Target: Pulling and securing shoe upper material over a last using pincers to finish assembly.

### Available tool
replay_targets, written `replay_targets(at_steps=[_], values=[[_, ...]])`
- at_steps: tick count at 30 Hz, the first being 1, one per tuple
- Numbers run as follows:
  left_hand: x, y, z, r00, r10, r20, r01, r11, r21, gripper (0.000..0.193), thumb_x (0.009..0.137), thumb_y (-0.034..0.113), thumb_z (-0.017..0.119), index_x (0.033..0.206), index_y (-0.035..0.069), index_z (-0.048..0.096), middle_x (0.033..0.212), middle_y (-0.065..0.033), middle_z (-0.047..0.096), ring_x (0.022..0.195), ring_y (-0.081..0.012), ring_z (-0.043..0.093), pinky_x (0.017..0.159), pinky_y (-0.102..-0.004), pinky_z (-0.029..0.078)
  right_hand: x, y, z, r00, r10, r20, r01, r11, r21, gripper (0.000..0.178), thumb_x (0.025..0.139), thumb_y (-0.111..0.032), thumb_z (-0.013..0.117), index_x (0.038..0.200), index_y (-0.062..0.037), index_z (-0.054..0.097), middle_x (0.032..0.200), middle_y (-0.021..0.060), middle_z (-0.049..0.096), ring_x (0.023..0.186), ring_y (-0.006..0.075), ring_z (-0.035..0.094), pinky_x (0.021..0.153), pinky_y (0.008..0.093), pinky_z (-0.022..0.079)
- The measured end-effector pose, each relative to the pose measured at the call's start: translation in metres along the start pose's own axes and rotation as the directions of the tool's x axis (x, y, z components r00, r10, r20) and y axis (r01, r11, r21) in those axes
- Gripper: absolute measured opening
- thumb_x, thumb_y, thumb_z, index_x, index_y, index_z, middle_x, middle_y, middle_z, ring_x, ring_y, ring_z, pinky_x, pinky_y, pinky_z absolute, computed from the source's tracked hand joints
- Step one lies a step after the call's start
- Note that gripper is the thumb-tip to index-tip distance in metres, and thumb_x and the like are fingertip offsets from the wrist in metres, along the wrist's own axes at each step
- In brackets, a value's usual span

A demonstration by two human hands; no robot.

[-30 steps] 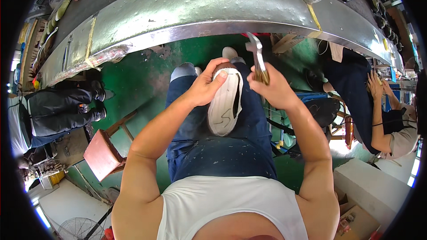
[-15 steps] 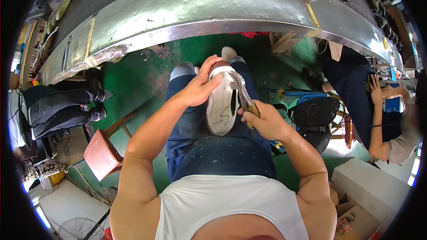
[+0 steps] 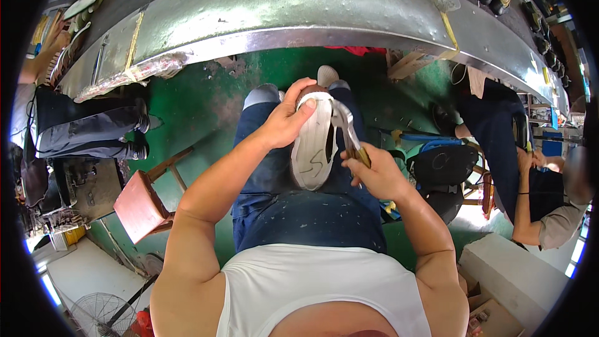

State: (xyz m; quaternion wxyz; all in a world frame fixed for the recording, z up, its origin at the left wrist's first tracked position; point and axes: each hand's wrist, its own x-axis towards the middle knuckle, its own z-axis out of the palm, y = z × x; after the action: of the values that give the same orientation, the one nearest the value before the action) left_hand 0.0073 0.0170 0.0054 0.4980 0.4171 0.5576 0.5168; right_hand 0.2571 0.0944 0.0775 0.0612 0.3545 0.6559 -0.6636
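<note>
A shoe upper on a last [image 3: 309, 150] rests bottom up on my lap, its pale underside marked with a dark curved scrawl. The far end is brown with a white band. My left hand [image 3: 290, 118] is closed round that far end, thumb pressed on the underside. In my right hand [image 3: 377, 171] is a pair of lasting pliers [image 3: 347, 130], gripped by yellowish handles. The metal head leans over the shoe's right edge near the far end; whether its jaws hold any material is too small to tell.
A metal-edged workbench [image 3: 281, 9] curves across the far side, with a clear plastic cup [image 3: 447, 0] on it. A pink-topped stool [image 3: 140, 206] stands at left. At right are a black bag [image 3: 440, 168] and a seated person [image 3: 536, 193]; another person's legs [image 3: 93, 125] extend at left.
My right hand and the pliers have shifted slightly right, and the pliers' head has moved off the underside toward the shoe's right edge. My left hand keeps its hold.
</note>
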Motion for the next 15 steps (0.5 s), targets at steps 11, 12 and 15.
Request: replay_targets(at_steps=[11,12,15], values=[[0.005,0.007,0.000,0.994,0.101,0.036,-0.104,0.990,0.099,0.055,0.106,0.037,0.048,0.149,0.008,0.030,0.140,-0.0138,0.048,0.131,-0.0246,0.045,0.112,-0.0368,0.036,0.024,0.008,-0.003,0.991,-0.091,0.094,0.041,0.899,0.437,0.026,0.098,-0.015,0.058,0.117,0.0024,0.058,0.089,0.0062,0.065,0.070,0.0118,0.061,0.055,0.0250,0.046],[0.004,0.006,-0.002,0.995,0.095,0.044,-0.101,0.981,0.166,0.055,0.106,0.036,0.048,0.151,0.009,0.027,0.142,-0.0136,0.047,0.133,-0.0237,0.043,0.113,-0.0365,0.034,0.022,0.010,0.004,0.986,-0.124,0.107,0.012,0.704,0.710,0.026,0.099,-0.016,0.057,0.117,0.0028,0.057,0.091,0.0075,0.066,0.070,0.0124,0.061,0.052,0.0232,0.043],[0.001,-0.004,-0.003,0.997,0.069,0.036,-0.076,0.968,0.241,0.056,0.107,0.033,0.047,0.153,0.010,0.026,0.144,-0.0131,0.046,0.134,-0.0224,0.042,0.114,-0.0359,0.032,0.024,0.004,0.008,0.989,-0.059,0.134,-0.029,0.818,0.574,0.027,0.100,-0.015,0.055,0.119,0.0042,0.057,0.098,0.0096,0.066,0.075,0.0120,0.061,0.050,0.0211,0.042]])
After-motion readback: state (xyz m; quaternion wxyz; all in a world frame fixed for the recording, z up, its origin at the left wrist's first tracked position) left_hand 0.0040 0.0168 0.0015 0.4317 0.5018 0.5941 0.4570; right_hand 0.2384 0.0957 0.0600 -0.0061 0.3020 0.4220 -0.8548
